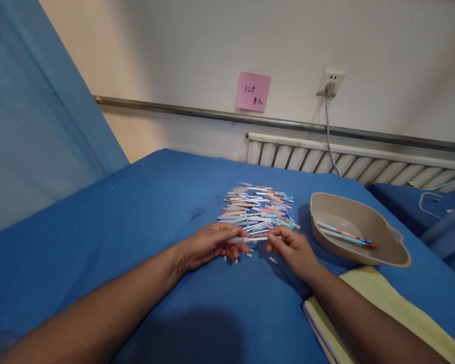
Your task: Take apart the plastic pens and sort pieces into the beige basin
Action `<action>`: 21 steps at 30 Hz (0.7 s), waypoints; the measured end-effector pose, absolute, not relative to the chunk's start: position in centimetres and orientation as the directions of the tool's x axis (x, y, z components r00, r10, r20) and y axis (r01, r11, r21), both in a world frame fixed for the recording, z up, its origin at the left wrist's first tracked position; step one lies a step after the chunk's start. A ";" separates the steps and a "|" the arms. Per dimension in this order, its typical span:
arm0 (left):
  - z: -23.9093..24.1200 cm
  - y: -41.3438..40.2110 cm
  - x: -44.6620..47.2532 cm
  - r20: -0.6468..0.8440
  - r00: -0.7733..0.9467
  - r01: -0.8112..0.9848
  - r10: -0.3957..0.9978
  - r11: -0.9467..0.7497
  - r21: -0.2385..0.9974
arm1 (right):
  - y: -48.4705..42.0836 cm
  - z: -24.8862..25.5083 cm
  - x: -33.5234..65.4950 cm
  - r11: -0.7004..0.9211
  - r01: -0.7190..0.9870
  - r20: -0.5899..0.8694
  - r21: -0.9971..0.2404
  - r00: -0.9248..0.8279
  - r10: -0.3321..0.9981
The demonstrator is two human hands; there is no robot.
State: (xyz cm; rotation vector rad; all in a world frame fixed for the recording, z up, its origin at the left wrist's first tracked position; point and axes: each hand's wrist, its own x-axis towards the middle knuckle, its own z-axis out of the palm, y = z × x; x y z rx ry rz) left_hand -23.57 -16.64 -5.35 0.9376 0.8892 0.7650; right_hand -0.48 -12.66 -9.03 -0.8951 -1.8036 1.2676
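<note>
In front of me, my left hand (222,241) is closed around a pale pen barrel (238,240), with the thumb on top. My right hand (288,246) pinches the far end of a thin white pen refill (258,239), which lines up with the barrel. Whether the refill's left end sits inside the barrel I cannot tell. Just beyond both hands lies a spread pile of pen parts (242,206), with pale barrels, white refills and coloured pieces. Several small white pen tips (273,260) are scattered on the blue cloth near my fingers.
A beige plastic basket (349,202) with a few assembled pens (345,237) stands on the right. A folded yellow cloth (379,298) lies under my right forearm. Blue cloth (144,202) covers the table. A radiator (303,154) and a metal rail (197,112) run along the wall.
</note>
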 end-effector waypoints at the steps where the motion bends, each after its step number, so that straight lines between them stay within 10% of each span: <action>1: -5.4 -16.6 -23.6 -0.296 0.432 -0.170 0.852 0.399 0.901 | -12.7 -9.0 -0.5 0.263 0.120 0.177 -0.957 -0.477 0.861; 21: -5.1 -16.5 -24.1 -0.319 0.377 -0.164 0.869 0.402 0.901 | -12.1 -9.1 -0.1 0.261 0.098 0.190 -0.960 -0.454 0.871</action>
